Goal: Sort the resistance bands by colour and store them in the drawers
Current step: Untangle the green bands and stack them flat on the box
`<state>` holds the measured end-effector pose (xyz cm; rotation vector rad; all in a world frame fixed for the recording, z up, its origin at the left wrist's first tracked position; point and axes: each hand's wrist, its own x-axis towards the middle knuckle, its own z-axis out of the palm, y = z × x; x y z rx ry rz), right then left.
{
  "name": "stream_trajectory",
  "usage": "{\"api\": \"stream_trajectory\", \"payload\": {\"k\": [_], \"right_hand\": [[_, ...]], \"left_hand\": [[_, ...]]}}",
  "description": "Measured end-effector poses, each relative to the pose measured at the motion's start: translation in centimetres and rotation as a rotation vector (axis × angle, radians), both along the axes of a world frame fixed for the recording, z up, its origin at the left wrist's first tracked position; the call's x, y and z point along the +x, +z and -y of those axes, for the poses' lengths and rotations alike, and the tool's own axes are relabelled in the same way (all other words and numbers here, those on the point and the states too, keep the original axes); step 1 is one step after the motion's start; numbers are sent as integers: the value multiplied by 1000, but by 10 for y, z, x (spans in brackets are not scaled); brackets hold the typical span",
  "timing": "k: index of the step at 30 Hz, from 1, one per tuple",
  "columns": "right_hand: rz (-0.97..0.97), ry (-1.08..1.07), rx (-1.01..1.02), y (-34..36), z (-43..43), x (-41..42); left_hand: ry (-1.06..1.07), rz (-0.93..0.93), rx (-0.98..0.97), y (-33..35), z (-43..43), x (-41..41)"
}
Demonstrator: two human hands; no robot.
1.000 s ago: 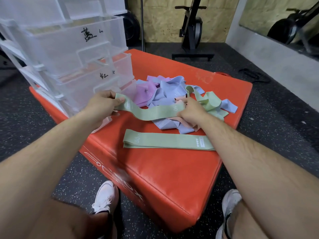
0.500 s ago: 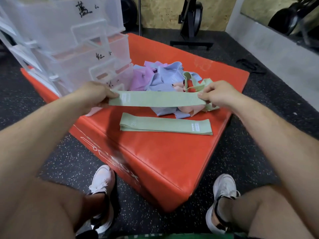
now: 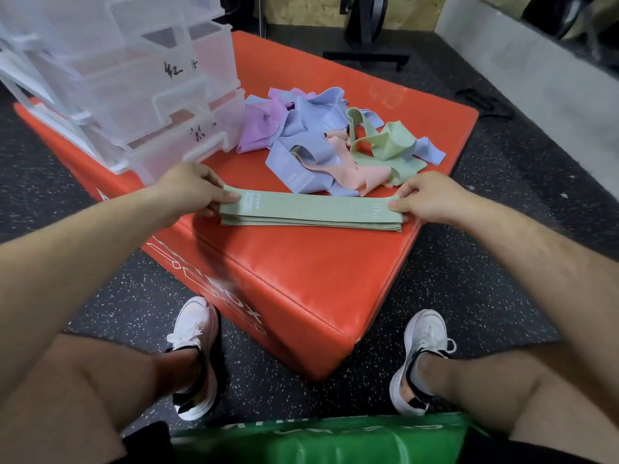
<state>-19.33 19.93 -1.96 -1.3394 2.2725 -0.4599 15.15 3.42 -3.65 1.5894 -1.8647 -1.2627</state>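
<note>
Left hand (image 3: pixel 191 190) and right hand (image 3: pixel 427 199) pinch the ends of the green band (image 3: pixel 308 209), mid-frame; best square its edges onto the band beneath (image 3: pixel 301 224).

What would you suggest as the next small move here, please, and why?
Probably free the right hand and pull the tangled green band from the pile: the stacked green bands already lie aligned on the red box, and green remains unsorted.
</note>
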Motion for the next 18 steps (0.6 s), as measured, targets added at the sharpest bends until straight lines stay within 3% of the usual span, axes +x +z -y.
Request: {"api": "stream_trajectory", "payload": {"k": [5, 10, 18], "right_hand": [[-76, 31, 20, -11, 4, -1], [-110, 119, -2, -16, 0, 2], [-272, 207, 24, -5, -1, 5]], "left_hand": [[11, 59, -7, -7, -4, -4], [-6, 75, -144, -13, -6, -6], [-205, 394, -372, 0, -4, -11]]}}
